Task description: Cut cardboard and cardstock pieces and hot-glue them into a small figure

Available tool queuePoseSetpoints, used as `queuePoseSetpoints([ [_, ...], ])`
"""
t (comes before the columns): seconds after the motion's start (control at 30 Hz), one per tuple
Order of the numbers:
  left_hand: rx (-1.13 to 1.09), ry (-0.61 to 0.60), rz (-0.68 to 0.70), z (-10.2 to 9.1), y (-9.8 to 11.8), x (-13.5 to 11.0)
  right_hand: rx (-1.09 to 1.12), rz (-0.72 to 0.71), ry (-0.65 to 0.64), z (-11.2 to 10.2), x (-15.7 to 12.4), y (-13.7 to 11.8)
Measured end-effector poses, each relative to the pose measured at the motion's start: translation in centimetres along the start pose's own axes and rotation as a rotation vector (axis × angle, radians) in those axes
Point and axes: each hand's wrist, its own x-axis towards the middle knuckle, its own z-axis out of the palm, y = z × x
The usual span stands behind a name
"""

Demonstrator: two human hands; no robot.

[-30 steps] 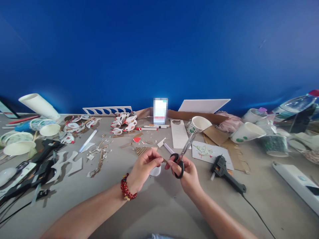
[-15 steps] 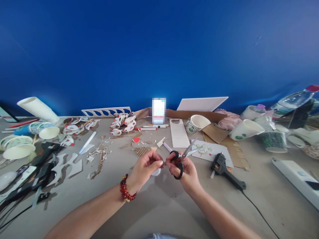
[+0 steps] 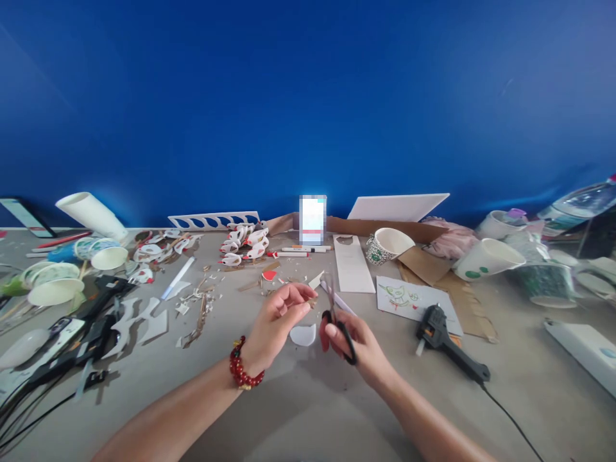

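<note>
Black-handled scissors [image 3: 342,333] are in my right hand [image 3: 360,340], with fingers in the handle loops and the blades pointing up and away from me. My left hand [image 3: 282,321], with a red bead bracelet [image 3: 243,366] on its wrist, pinches a tiny brownish piece [image 3: 312,302] between thumb and fingertips. That piece is too small to name surely; it looks like a cardboard scrap. Between the hands a white rounded cutout [image 3: 303,335] lies on the table. Just beyond the fingers are a pale stick [image 3: 339,301] and a small red piece [image 3: 269,275].
A black glue gun [image 3: 450,346] with its cord lies on the right, beside a drawing [image 3: 409,298] and a patterned paper cup [image 3: 389,244]. White bird-like cutouts [image 3: 245,240] cluster at the back. Scraps, cups and black tools [image 3: 91,321] fill the left. A blue wall [image 3: 308,96] stands behind.
My hands have parted slightly, uncovering more of the white cutout. The scissors have turned from pointing right to pointing upward, blades closer together. The whole view has shifted a little.
</note>
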Motion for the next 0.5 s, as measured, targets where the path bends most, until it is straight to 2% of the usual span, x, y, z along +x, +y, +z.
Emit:
queuePoseSetpoints([
  [0.07,-0.033,-0.01,0.011,-0.21,0.11,0.03,-0.044,0.027,-0.104,0.24,-0.03,-0.16],
  [0.13,-0.055,-0.03,0.009,-0.27,0.13,-0.01,-0.083,0.027,-0.141,0.38,-0.04,-0.21],
  [0.5,-0.106,-0.057,-0.059,-0.12,0.17,0.09,-0.093,0.034,-0.148,0.16,-0.07,-0.13],
])
